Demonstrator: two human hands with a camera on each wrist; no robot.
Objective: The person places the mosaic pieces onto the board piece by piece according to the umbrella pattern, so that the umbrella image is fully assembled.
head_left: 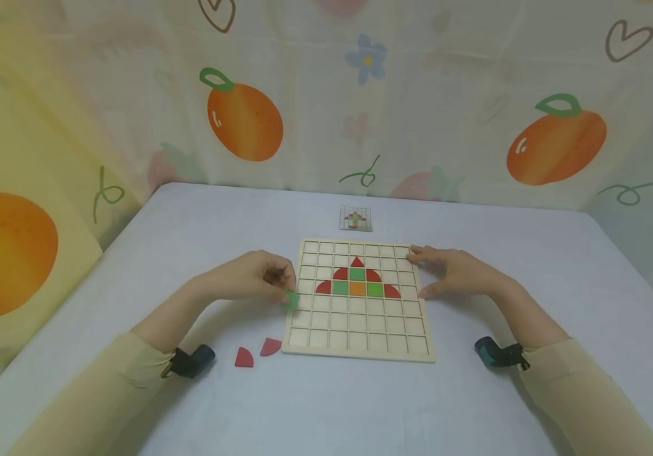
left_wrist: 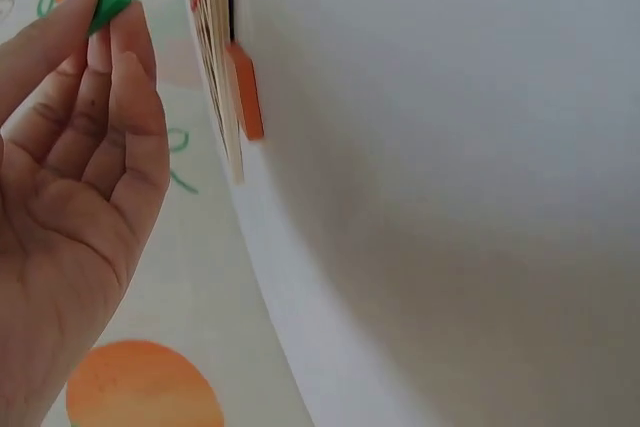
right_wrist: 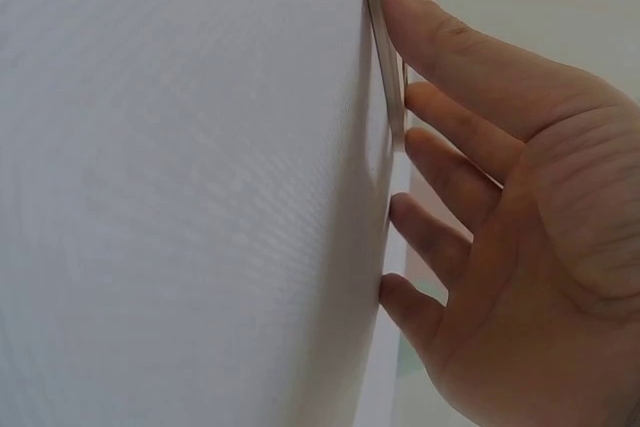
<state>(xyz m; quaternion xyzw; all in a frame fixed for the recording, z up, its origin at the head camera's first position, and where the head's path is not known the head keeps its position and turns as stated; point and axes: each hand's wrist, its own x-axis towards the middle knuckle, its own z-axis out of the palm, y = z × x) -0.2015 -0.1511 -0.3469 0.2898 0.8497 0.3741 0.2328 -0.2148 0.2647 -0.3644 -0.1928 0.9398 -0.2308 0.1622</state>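
Behind your workspace, a fruit-printed curtain (head_left: 303,38) is hanging, and in front of it the white-covered bench (head_left: 360,405) is spreading out under your arms. The pale grid board (head_left: 359,342) is lying flat on it, between your hands. Your right hand (head_left: 460,269) is resting at the board's right edge, its fingers parting from the thumb and gripping no piece; the thumb is touching the rim. Your left hand (head_left: 252,275) is hovering by the opposite edge, thumb and fingertips closing on a green piece (head_left: 292,300), which you are holding tilted at that edge. Beyond the board, a small pattern card (head_left: 355,218) is lying on the bench. Two loose red quarter-round pieces (head_left: 244,357) are lying near the board's near left corner; you cannot be sure whether the closer one is touching it. Inside the grid, red quarter-rounds (head_left: 392,291) are flanking green squares (head_left: 357,273) in two rows, an orange square (head_left: 357,288) is sitting mid-row, and a red triangle (head_left: 357,261) is topping them.
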